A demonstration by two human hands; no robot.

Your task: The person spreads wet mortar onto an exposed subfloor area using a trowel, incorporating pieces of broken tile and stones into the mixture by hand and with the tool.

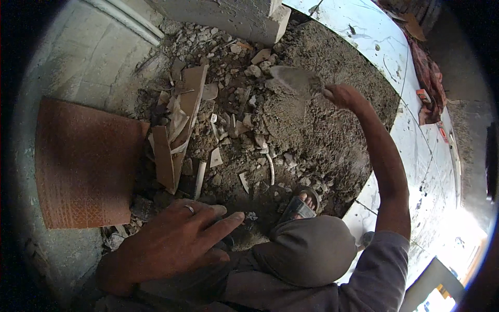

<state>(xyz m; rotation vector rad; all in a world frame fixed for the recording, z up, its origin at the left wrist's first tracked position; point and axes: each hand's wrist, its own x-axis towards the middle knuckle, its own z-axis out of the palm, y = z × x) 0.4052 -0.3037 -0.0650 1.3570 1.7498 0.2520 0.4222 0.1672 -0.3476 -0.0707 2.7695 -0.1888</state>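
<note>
My right hand (344, 97) is closed round the handle of a trowel (293, 79), reaching out over a bed of wet grey mortar (327, 143). The trowel's pointed blade is coated with mortar and lies low at the bed's far left part, pointing left. Whether the blade touches the mortar, I cannot tell. Close to me at the lower left, my left hand (174, 236) hangs over my knee with its fingers stretched out and nothing in them. A ring shows on one finger.
White marbled tiles (382, 49) border the mortar on the right. Rubble (228, 93) and torn cardboard (195, 99) lie to its left, beside a brown patterned tile (88, 166). A concrete block (228, 18) stands at the far side. A red cloth (429, 78) rests at the right.
</note>
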